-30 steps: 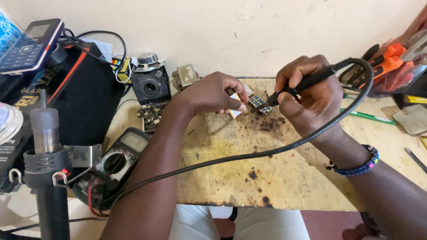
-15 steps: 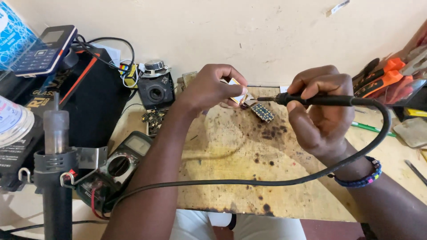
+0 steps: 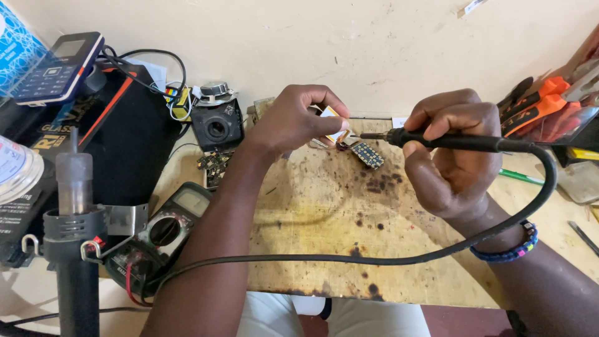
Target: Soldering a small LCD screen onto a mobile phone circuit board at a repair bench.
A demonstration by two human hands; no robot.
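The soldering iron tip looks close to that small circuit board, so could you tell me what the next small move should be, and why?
Probably ease the soldering iron tip slightly left and down onto the joint. The right hand holds it level, its tip just short of the small circuit board, while the left hand pinches a small part at the board's edge, seemingly steadying it.

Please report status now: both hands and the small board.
Right hand grips soldering iron, tip beside small circuit board. Left hand pinches small part. Nothing between.
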